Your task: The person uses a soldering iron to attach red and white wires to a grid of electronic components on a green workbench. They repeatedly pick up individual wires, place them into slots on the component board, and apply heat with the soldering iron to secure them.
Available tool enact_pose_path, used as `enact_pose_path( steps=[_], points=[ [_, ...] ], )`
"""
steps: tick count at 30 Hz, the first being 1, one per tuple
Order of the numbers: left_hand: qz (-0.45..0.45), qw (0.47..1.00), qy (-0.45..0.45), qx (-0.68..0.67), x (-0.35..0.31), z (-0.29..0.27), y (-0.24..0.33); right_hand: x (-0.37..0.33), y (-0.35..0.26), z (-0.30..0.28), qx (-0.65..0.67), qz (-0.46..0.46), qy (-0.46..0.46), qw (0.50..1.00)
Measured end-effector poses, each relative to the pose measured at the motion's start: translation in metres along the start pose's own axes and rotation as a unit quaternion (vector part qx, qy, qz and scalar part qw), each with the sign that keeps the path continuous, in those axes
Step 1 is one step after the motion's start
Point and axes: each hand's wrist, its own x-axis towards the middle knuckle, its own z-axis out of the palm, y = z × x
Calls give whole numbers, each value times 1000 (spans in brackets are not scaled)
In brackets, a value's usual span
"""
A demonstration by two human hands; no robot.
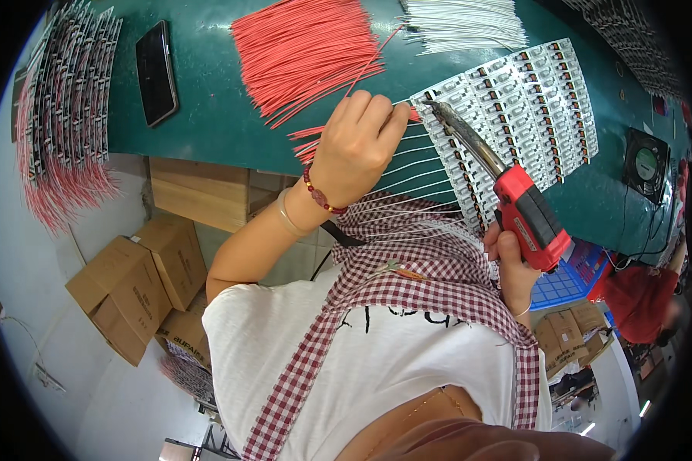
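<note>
My left hand is closed near the table's front edge, pinching red wires whose ends stick out on both sides of it. My right hand is wrapped round the handle of a red and black soldering gun. Its metal tip reaches the far left corner of a white circuit board panel, just right of my left fingers. Rows of small parts cover the panel. Several white wires run from its left edge toward my apron. Where the tip meets the board is too small to make out.
A pile of red wires lies beyond my left hand, with white wires to its right. A phone and wired boards are at left. A small fan stands right. Cardboard boxes and a blue crate sit below.
</note>
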Motion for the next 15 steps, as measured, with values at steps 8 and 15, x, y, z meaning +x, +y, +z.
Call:
enact_pose_path(
  steps=[8, 15],
  points=[
    [8, 1000, 25, 12, 0, -7, 5, -5, 1, -9, 95, 22, -29, 995],
    [-9, 1000, -6, -19, -6, -2, 14, -7, 11, -10, 74, 30, -46, 996]
  ],
)
